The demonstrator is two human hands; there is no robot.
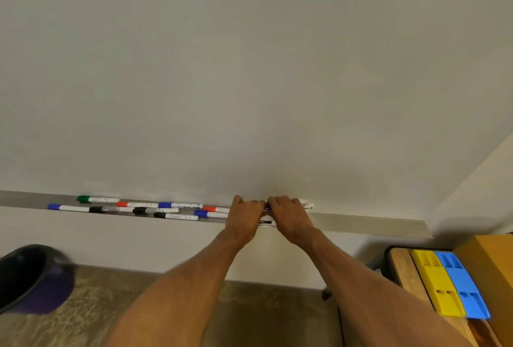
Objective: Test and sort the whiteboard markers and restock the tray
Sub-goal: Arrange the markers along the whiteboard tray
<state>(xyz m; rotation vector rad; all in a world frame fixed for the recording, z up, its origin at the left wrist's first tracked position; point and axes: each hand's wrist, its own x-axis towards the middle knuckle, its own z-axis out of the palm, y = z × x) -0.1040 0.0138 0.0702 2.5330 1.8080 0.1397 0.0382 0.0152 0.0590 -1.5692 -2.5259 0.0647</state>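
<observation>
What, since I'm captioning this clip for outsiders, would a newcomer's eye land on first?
The left hand and right hand meet mid-frame over the tray, both gripping one marker that shows blue between them. Left of them, loose markers capped green, red, blue and black lie scattered along the tray. At lower right, a yellow holder and a blue holder sit side by side.

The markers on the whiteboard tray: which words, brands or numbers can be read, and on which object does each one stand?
No text can be read.
held marker: reddish print on its white barrel, too blurred to read.
black-capped marker: grey print on the barrel, too small to read.
</observation>
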